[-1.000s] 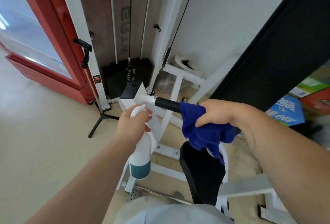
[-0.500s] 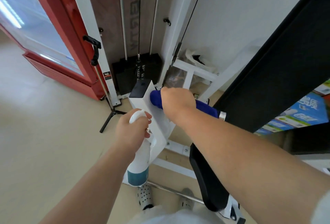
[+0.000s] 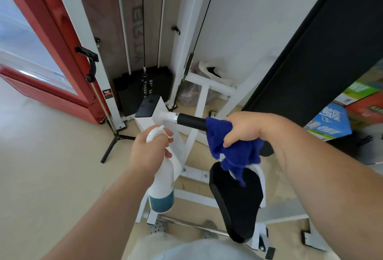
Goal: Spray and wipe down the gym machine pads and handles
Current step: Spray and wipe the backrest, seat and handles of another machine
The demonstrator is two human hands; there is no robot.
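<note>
Soft, floppy blue cloth (image 3: 234, 151) — right hand (image 3: 244, 129) clenches it round the stiff black handle grip (image 3: 191, 121), prob. rubber; left hand (image 3: 149, 151) wraps the neck of the light white plastic spray bottle (image 3: 162, 187).

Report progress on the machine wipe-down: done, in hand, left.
Done: nothing can be confirmed as finished; the bare stretch of the black handle shows no wet sheen. In hand: the right hand grips the blue cloth around that handle's outer end, and the left hand holds the spray bottle beside it. Left: the black seat pad below, with only the cloth's tail hanging over it.
</note>
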